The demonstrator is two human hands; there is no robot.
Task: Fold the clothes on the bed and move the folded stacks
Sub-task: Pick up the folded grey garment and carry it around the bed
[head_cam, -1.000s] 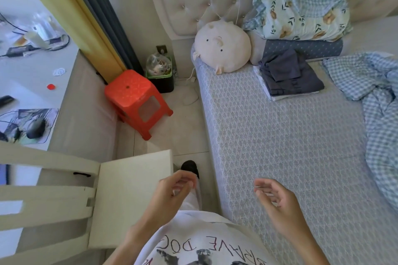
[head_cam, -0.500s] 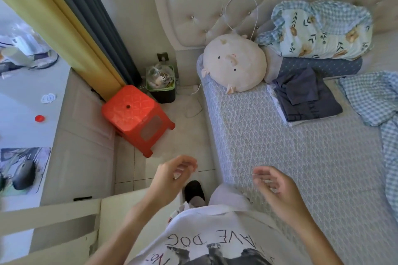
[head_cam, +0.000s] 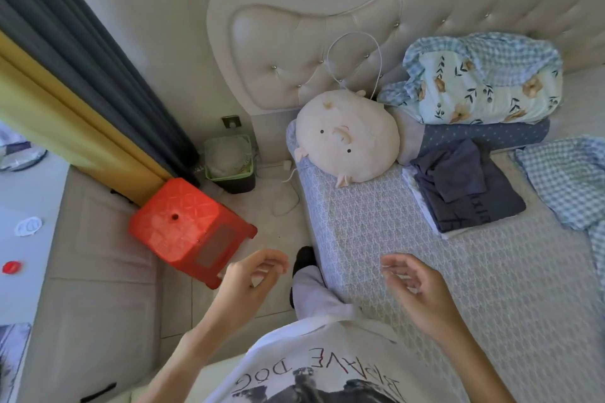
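Left hand hangs over the floor, right hand over the near edge of the bed; each grip is loosely curled and holds nothing. Farther up the bed, a folded stack of dark clothes lies beside a pig plush. A checked garment lies unfolded at right.

Bed covered in grey-blue with a pale lattice pattern. Folded stack dark navy over a white layer. Loose cloth blue-and-white gingham. Bundle pale mint with orange flowers and dark leaves, edged in blue check. Bolster slate blue, dotted white. Plush pig cream. Stool bright orange-red. Curtains dark grey and mustard yellow.
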